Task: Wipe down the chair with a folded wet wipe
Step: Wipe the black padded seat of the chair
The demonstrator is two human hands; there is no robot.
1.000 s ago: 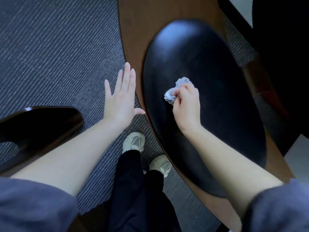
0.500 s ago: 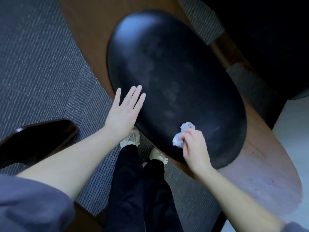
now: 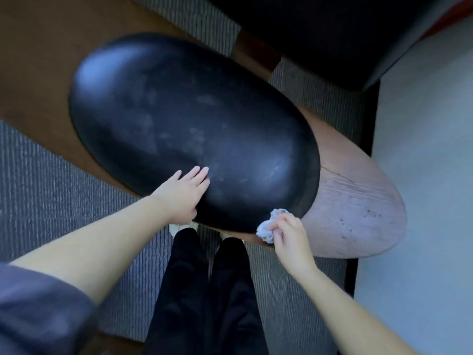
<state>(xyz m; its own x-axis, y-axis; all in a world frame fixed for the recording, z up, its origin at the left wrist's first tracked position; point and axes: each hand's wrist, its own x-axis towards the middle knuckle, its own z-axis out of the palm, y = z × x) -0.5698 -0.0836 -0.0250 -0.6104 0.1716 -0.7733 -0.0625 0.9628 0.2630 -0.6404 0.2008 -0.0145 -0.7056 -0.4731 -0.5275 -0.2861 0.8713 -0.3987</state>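
The chair's black oval seat cushion lies on a curved wooden base and shows pale smears across its top. My right hand pinches a crumpled white wet wipe against the cushion's near right edge, where it meets the wood. My left hand rests flat on the cushion's near edge with its fingers straight.
Grey striped carpet surrounds the chair. A large dark piece of furniture fills the top right, and pale floor runs down the right side. My dark trouser legs stand right before the chair.
My right hand has drawn the wipe from the middle of the cushion down to its near right edge. My left hand has come off the air and onto the cushion. The view has shifted left.
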